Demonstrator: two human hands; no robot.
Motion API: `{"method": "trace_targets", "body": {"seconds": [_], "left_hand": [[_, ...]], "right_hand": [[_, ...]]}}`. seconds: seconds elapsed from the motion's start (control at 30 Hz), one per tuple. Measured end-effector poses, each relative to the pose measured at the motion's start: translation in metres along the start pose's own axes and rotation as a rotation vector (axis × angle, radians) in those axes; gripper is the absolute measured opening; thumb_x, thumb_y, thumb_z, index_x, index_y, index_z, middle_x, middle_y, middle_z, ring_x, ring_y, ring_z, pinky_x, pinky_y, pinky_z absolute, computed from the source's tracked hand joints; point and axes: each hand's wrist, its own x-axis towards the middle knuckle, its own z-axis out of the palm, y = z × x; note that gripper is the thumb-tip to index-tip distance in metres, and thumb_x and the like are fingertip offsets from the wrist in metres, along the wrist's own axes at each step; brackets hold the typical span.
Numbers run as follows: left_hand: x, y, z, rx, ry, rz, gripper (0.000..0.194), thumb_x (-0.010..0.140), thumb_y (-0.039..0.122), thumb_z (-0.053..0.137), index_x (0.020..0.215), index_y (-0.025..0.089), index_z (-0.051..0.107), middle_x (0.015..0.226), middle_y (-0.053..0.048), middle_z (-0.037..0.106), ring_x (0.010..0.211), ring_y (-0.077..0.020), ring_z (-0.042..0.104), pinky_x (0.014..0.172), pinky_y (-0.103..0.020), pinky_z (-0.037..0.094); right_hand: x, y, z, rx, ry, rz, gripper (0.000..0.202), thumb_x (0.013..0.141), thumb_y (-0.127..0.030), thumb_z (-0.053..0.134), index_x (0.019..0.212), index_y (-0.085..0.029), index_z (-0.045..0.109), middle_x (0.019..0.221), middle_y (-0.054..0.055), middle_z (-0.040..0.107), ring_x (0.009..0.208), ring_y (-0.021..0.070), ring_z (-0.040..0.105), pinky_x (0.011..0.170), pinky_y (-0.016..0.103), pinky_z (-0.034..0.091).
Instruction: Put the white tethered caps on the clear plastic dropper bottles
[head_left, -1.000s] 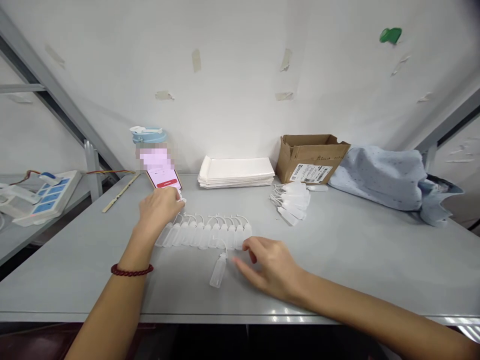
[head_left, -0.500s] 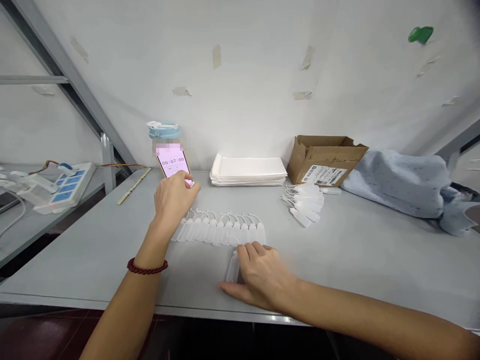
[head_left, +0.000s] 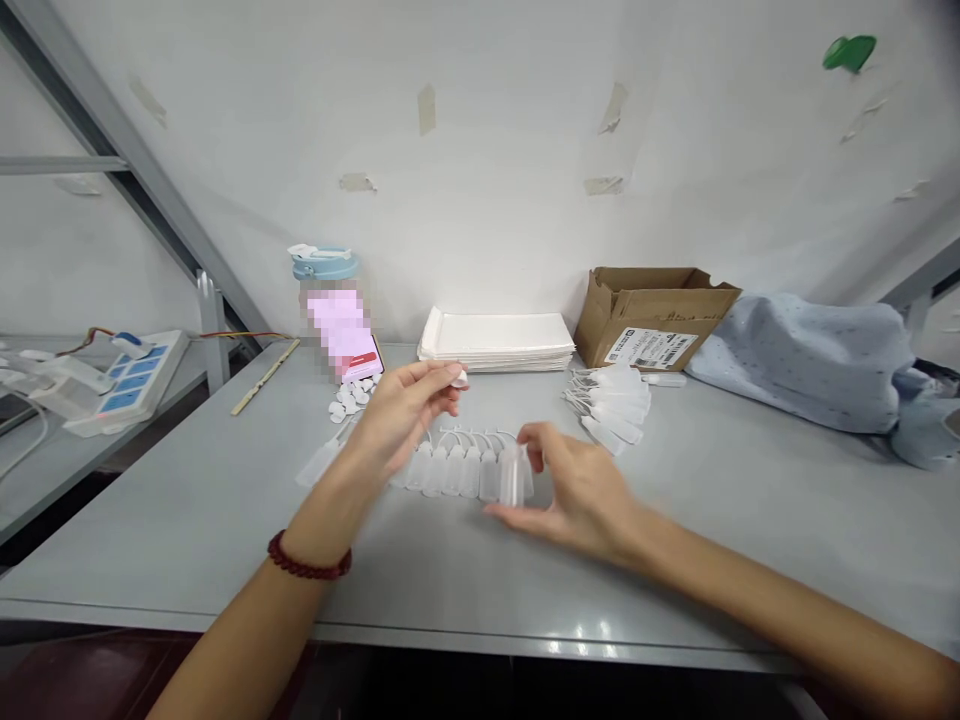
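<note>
My left hand (head_left: 409,410) pinches a small white cap-like piece (head_left: 460,380) between thumb and fingertips, above the table. In my right hand (head_left: 581,490) a clear plastic container (head_left: 511,476), shaped like a small bottle, is held upright between thumb and fingers; motion blurs it. Behind it on the table lies a row of translucent plastic pieces (head_left: 446,470) with white cords, part of the row hidden by my hands. Several small white pieces (head_left: 351,398), like the one in my left hand, are heaped by the phone (head_left: 345,335).
Fanned translucent pieces with cords (head_left: 615,405) lie at right, before an open cardboard box (head_left: 652,315). A stack of white sheets (head_left: 495,340) sits against the wall. Light blue cloth (head_left: 802,370) is far right; a thin stick (head_left: 266,377) and power strip (head_left: 142,385) are left.
My left hand has left the phone, moved right and come up with a small white piece. My right hand has lifted the clear container off the table. The timer screen has changed.
</note>
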Motion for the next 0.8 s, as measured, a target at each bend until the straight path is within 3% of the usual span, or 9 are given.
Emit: {"method": "trace_targets", "body": {"seconds": [0.1, 0.27, 0.47, 0.8], "left_hand": [[-0.008, -0.011, 0.026, -0.199, -0.072, -0.029, 0.014, 0.073, 0.025, 0.069, 0.075, 0.012, 0.067, 0.075, -0.003, 0.063, 0.070, -0.0097, 0.055, 0.066, -0.022, 0.045], [-0.016, -0.036, 0.049, -0.159, -0.039, -0.182, 0.019, 0.072, 0.026, 0.072, 0.084, 0.012, 0.066, 0.081, -0.003, 0.066, 0.076, -0.0118, 0.060, 0.083, -0.029, 0.045], [-0.024, -0.045, 0.057, -0.160, -0.020, -0.231, 0.019, 0.074, 0.028, 0.070, 0.086, 0.013, 0.065, 0.090, -0.005, 0.065, 0.084, -0.0144, 0.059, 0.088, -0.032, 0.043], [-0.021, -0.040, 0.052, -0.139, -0.086, -0.211, 0.015, 0.074, 0.025, 0.070, 0.081, 0.013, 0.067, 0.083, -0.002, 0.062, 0.077, -0.0117, 0.055, 0.083, -0.030, 0.041]], "right_hand": [[0.004, 0.028, -0.006, 0.046, 0.100, -0.001, 0.055, 0.067, -0.054, 0.067, 0.099, -0.017, 0.043, 0.074, 0.002, 0.059, 0.055, 0.0133, 0.054, 0.049, 0.024, 0.040], [-0.006, 0.046, -0.006, 0.056, 0.152, -0.088, 0.056, 0.066, -0.051, 0.071, 0.101, -0.018, 0.042, 0.075, 0.002, 0.058, 0.056, 0.0123, 0.052, 0.050, 0.024, 0.042], [-0.011, 0.041, -0.009, 0.126, 0.123, -0.199, 0.053, 0.067, -0.051, 0.070, 0.101, -0.018, 0.045, 0.077, 0.002, 0.060, 0.061, 0.0131, 0.055, 0.053, 0.025, 0.045], [-0.008, 0.048, -0.013, 0.057, 0.246, -0.421, 0.047, 0.079, -0.042, 0.064, 0.113, -0.011, 0.051, 0.088, 0.011, 0.067, 0.074, 0.0175, 0.064, 0.058, 0.028, 0.053]]}}
